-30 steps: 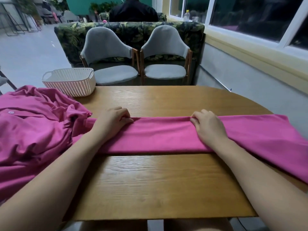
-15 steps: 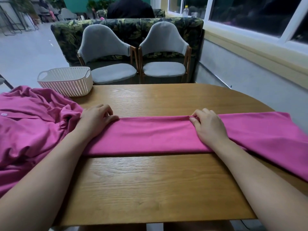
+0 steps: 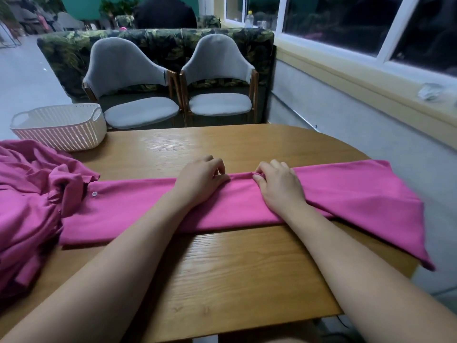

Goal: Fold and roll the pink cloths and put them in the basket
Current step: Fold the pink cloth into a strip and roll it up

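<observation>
A long pink cloth (image 3: 138,206) lies folded into a strip across the wooden table (image 3: 242,268), and its right end hangs over the table edge. My left hand (image 3: 202,180) and my right hand (image 3: 280,188) sit close together at the middle of the strip's far edge. Both have curled fingers pinching that edge, and a small fold rises under the right fingertips. A white perforated basket (image 3: 59,131) stands at the back left of the table, and I see nothing in it. More pink cloth (image 3: 27,201) lies crumpled in a heap at the left.
Two grey chairs (image 3: 138,95) stand behind the table's far edge, in front of a leaf-patterned sofa back (image 3: 158,43). A wall with a window ledge (image 3: 371,95) runs along the right. A person in black sits far behind.
My left hand has slid right along the cloth's far edge, from near the heap to beside my right hand. The right hand has stayed on the edge.
</observation>
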{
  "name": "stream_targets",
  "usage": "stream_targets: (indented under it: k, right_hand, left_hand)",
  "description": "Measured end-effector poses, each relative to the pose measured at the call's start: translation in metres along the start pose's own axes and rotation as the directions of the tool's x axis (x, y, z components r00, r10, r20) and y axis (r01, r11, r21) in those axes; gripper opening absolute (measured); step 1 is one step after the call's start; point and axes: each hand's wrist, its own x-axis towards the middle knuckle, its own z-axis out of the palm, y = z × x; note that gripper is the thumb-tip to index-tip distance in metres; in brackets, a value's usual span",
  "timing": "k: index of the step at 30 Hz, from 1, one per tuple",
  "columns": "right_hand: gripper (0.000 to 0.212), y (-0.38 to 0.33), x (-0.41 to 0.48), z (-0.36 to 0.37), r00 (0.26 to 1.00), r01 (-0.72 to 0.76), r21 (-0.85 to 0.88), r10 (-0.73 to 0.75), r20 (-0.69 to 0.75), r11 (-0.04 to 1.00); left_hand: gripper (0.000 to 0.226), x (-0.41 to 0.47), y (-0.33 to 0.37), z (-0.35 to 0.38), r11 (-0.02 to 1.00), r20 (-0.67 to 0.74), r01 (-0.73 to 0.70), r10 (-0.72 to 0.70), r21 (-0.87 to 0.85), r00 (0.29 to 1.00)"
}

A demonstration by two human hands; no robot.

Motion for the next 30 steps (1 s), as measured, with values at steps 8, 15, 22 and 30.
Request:
stream_targets:
  k: [8,15,22,30]
  right_hand:
    - [0.015,0.002,-0.001,-0.001,1.0,-0.003,0.007,0.003,0.012,1.0]
    - [0.025,0.031,-0.025,-0.037,0.999,0.013,-0.129,-0.007,0.048,0.992]
    - [0.026,0.1,-0.094,-0.089,1.0,0.005,-0.245,-0.002,0.015,0.97]
    - [0.032,0.153,-0.134,-0.138,0.999,-0.039,-0.331,0.044,0.009,0.943]
  left_hand:
    - [0.009,0.034,0.05,0.038,0.994,-0.012,-0.049,0.048,-0.095,0.999]
    - [0.008,0.03,0.045,0.046,0.988,-0.065,-0.034,0.024,-0.149,0.998]
    - [0.007,0.031,0.044,0.047,0.987,-0.062,-0.053,0.044,-0.154,0.997]
    - [0.008,0.031,0.046,0.045,0.989,-0.069,-0.065,0.056,-0.13,0.996]
